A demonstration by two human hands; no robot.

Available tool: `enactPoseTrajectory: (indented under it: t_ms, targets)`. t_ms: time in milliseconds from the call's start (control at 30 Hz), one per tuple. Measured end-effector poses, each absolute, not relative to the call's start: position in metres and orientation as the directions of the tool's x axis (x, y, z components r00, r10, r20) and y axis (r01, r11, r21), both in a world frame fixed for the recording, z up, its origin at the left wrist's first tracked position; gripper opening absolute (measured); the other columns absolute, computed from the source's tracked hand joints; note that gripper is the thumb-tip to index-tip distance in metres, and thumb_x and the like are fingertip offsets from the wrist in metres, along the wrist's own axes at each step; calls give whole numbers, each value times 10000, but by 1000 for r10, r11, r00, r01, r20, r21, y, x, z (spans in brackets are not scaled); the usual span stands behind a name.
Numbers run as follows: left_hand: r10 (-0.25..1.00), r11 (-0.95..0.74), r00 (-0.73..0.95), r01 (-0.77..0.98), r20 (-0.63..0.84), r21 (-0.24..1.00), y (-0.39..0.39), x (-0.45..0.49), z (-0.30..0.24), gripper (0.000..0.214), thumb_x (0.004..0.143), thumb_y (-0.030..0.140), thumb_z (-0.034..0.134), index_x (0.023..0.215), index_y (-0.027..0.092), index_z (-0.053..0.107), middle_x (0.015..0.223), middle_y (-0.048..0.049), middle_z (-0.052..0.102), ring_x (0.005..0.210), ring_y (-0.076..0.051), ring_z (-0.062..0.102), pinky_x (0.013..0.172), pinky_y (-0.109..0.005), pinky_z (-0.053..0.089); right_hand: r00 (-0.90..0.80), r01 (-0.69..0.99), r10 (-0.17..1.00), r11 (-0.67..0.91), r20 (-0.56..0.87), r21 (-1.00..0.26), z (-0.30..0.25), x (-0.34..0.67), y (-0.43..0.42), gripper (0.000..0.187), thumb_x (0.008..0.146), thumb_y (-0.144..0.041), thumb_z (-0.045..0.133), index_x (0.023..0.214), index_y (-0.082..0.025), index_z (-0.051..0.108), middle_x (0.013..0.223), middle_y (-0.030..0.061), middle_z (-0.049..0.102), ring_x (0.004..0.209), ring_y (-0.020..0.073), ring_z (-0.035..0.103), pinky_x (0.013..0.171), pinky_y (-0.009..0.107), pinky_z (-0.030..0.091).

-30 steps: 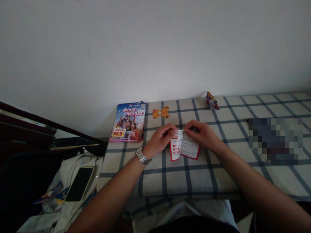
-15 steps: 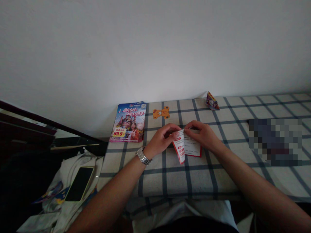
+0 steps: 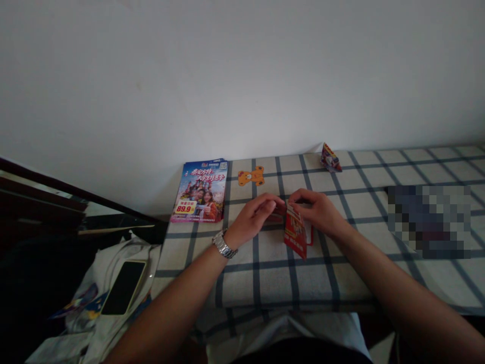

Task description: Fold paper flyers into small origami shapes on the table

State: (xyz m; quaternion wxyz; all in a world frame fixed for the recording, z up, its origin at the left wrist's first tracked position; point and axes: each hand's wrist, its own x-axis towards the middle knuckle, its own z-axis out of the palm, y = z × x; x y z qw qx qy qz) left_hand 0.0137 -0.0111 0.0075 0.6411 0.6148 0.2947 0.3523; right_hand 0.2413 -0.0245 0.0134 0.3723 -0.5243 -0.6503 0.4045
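Red outer side out, the folded leaflet (image 3: 294, 235) is held upright between the hands over the checked cloth (image 3: 261, 283); half a second ago its flap showed white printed text. The right hand (image 3: 318, 213) pinches its top edge. The left hand (image 3: 257, 216) is curled with its fingertips at the upper corner, its thumb now off the page; whether it grips, I cannot tell. The flyer stack (image 3: 200, 192) and the teddy bear cutout (image 3: 251, 176) have not moved.
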Motion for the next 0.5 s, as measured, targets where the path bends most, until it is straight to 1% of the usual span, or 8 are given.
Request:
enactPoseTrajectory:
  t_ms: [67,133,267,333,500]
  targets:
    - [829,-38,555,-67,69,997,-11,15,4,324,972,483,676,1140,206,665,1086,-71,719,1002,-218,727,844,-342,632,-197,348,978,132,65,-928,12,241,-25,120,879,-327,692,874,-209,714,884,16,736,856,207,676,798,322,495]
    - [828,-57,557,-18,57,998,-10,16,2,322,947,477,712,1105,201,665,1022,-58,723,920,-198,731,800,-320,632,-216,330,973,144,74,-933,10,241,-25,116,880,-321,694,873,-207,716,884,14,732,859,203,673,805,317,494]
    - [820,-96,569,47,53,994,-11,19,1,286,958,465,699,994,182,675,936,-41,726,801,-171,726,751,-293,613,-245,305,966,155,80,-940,10,239,-27,120,883,-329,705,881,-209,712,886,13,723,853,199,667,794,309,498]
    - [825,-106,562,50,60,993,-12,20,2,274,957,452,702,967,180,675,913,-36,724,792,-168,723,744,-284,607,-251,300,965,156,80,-941,12,238,-28,120,887,-329,704,877,-210,706,883,13,718,853,199,665,793,308,501]
    - [861,-120,502,45,81,992,-12,22,4,266,925,443,743,979,188,688,920,-38,737,819,-173,717,744,-281,603,-279,325,956,180,88,-928,15,236,-29,166,903,-372,691,880,-208,703,883,26,724,857,210,669,791,315,508]
